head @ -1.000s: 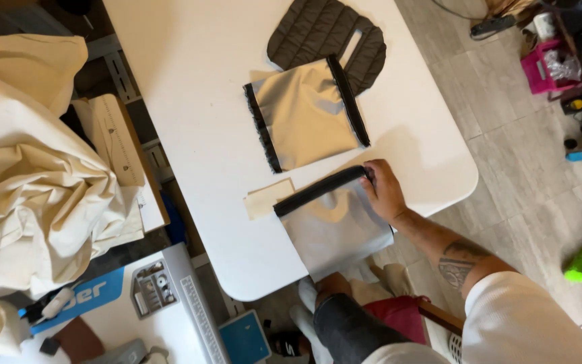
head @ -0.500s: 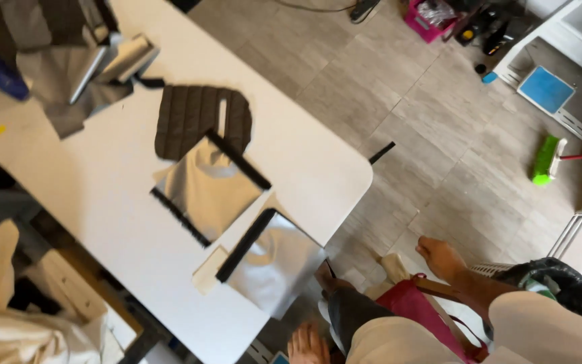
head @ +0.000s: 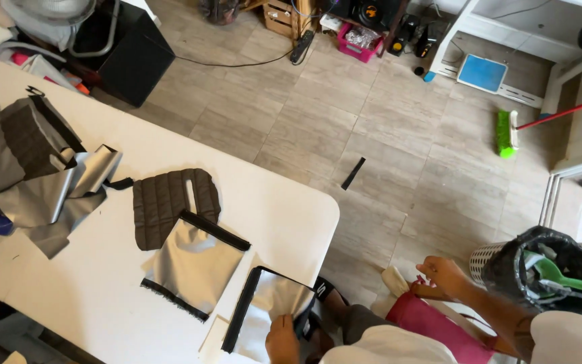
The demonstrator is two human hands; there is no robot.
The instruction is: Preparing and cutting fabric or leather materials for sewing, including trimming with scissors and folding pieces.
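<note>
My left hand (head: 282,339) sits at the table's near edge and grips a grey fabric piece with a black trim strip (head: 264,307). My right hand (head: 442,276) is off the table to the right, fingers loosely spread, touching the top of a pink seat cushion (head: 426,323). Just left of the held piece lies a second grey panel with black edging (head: 190,266). A dark quilted pad (head: 170,202) lies partly under that panel's far end.
The white table (head: 271,202) ends near my knees. A heap of grey and dark fabric (head: 31,168) lies at its far left. On the tiled floor are a black strip (head: 353,173), a green broom (head: 504,133) and a black-lined bin (head: 543,269).
The view has swung from the table toward the floor. My right hand left the trimmed grey piece and moved out right to the pink cushion. My left hand now holds that piece.
</note>
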